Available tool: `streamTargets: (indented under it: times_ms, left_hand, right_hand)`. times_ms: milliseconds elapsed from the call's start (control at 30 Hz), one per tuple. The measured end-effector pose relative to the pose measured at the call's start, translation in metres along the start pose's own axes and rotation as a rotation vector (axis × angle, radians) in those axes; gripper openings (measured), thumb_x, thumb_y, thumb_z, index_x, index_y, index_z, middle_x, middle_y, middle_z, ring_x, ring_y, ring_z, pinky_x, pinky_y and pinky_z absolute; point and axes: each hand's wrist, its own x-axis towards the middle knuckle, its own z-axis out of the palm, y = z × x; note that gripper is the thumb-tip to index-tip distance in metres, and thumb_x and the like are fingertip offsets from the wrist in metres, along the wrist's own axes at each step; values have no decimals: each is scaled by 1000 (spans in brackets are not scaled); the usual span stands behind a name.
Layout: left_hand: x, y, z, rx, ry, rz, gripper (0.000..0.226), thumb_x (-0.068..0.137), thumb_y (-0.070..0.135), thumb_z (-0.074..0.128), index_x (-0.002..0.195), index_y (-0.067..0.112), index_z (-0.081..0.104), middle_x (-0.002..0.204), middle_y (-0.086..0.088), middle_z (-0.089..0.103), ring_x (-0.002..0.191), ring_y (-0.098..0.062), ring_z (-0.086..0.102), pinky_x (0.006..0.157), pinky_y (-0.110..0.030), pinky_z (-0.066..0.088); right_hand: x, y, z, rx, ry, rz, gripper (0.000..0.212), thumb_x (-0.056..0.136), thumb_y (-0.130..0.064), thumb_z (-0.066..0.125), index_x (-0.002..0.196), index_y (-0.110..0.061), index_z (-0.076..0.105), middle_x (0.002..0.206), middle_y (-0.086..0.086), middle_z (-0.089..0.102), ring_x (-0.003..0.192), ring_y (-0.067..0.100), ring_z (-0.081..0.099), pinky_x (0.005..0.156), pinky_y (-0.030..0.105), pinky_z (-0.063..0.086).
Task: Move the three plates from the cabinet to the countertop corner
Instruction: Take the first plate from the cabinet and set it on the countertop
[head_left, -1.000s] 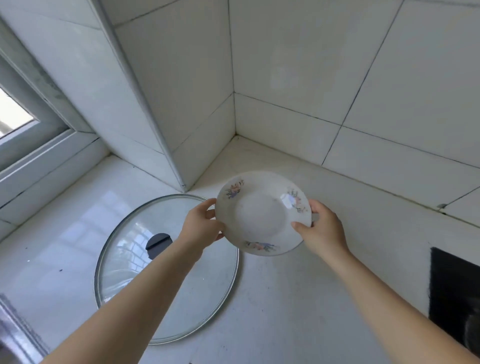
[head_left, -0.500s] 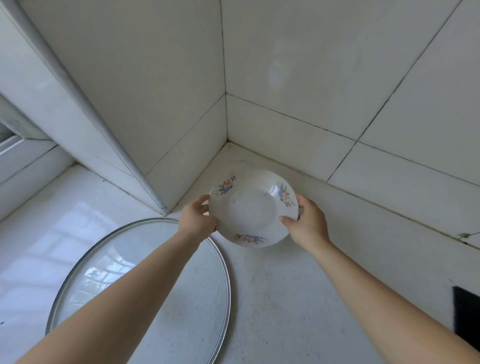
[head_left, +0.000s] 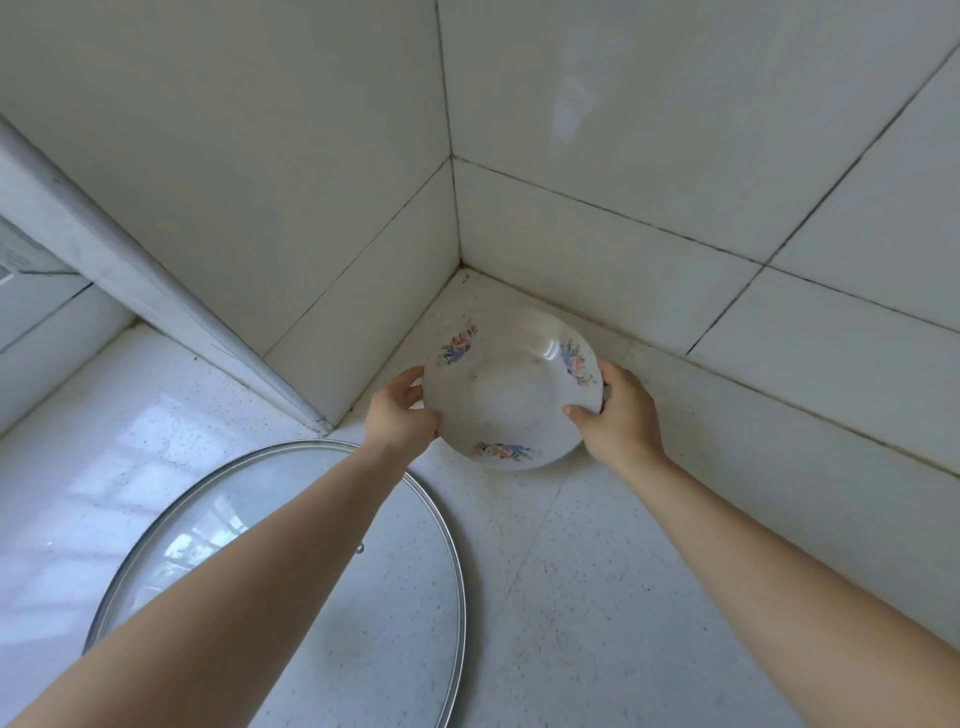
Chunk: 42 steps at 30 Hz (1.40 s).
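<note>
A white plate (head_left: 506, 400) with three small flower prints sits low in the corner of the speckled white countertop (head_left: 597, 597), where two tiled walls meet. My left hand (head_left: 400, 413) grips its left rim and my right hand (head_left: 615, 415) grips its right rim. The plate is tilted slightly toward me; whether its base touches the counter I cannot tell. No other plates and no cabinet are in view.
A large glass pot lid (head_left: 332, 571) with a metal rim lies flat on the counter at the lower left, partly under my left forearm. A tiled wall column (head_left: 249, 260) juts out left of the corner. Tiled walls (head_left: 675, 182) close the back.
Both hands have carried the plate forward and down into the countertop corner. The view has shifted closer to the corner, and the window at left has gone out of sight.
</note>
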Motion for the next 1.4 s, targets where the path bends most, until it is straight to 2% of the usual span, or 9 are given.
streamTargets:
  times_ms: [200, 300, 433, 533, 733, 967, 1067, 1233, 1400]
  left_hand:
    - [10, -5, -1, 30, -3, -20, 66, 75, -18, 49, 132, 14, 49, 114, -4, 63, 74, -14, 61, 73, -37, 55]
    - [8, -4, -2, 85, -24, 16, 65, 78, -15, 53, 134, 16, 48, 117, -4, 62, 77, -21, 60, 73, -37, 54]
    - [1, -4, -9, 435, -49, 168, 62, 84, 6, 61, 139, 23, 39, 117, -2, 62, 86, -21, 60, 83, -37, 52]
    - [-11, -4, -14, 693, -73, 241, 56, 90, 23, 57, 141, 24, 35, 129, -1, 58, 90, -21, 64, 78, -28, 47]
    - [-55, 2, -21, 911, -120, 283, 58, 93, 37, 47, 145, 20, 28, 139, -2, 49, 103, -19, 60, 89, -31, 45]
    - [-145, 7, -37, 754, -188, 264, 50, 95, 43, 40, 140, 20, 38, 138, 0, 50, 121, -20, 51, 99, -30, 36]
    - [-190, 6, -54, 612, -210, 268, 45, 96, 42, 38, 134, 20, 48, 135, 1, 52, 124, -17, 48, 94, -23, 32]
    - [-261, -1, -88, 373, -261, 287, 41, 94, 48, 39, 121, 26, 59, 119, 12, 62, 112, -10, 56, 98, -32, 41]
    - [-332, -26, -133, 389, -299, 389, 35, 93, 51, 38, 116, 35, 59, 113, 24, 60, 111, -1, 54, 90, -22, 40]
  right_hand:
    - [2, 3, 6, -15, 18, 4, 54, 75, -16, 72, 125, -16, 52, 117, 6, 57, 106, 21, 56, 88, 34, 50]
    - [1, 4, 6, -20, 14, 3, 53, 75, -16, 72, 124, -16, 52, 115, 6, 57, 105, 21, 56, 87, 33, 50]
    - [-1, 1, 3, -83, -20, -9, 53, 77, -18, 70, 126, -16, 49, 116, 8, 54, 105, 23, 55, 82, 27, 45]
    - [-8, -5, -4, -165, -74, -7, 53, 81, -24, 67, 129, -15, 45, 120, 10, 49, 104, 25, 55, 79, 25, 43]
    - [-62, -28, -23, -190, -139, -17, 64, 90, -34, 54, 143, -10, 27, 144, 9, 31, 128, 23, 41, 99, 28, 37]
    - [-175, -41, -47, -57, -180, -3, 55, 92, -41, 48, 139, -16, 36, 144, -2, 39, 130, 14, 40, 103, 26, 34]
    - [-223, -48, -64, -13, -152, -22, 47, 91, -40, 50, 133, -20, 44, 137, -9, 46, 126, 8, 43, 98, 20, 33]
    - [-300, -57, -77, 96, -28, -66, 29, 88, -35, 57, 116, -27, 57, 117, -17, 58, 110, 4, 54, 83, 15, 39]
    - [-379, -69, -61, 91, 4, -86, 26, 88, -38, 56, 113, -29, 58, 113, -20, 58, 107, -1, 54, 86, 17, 40]
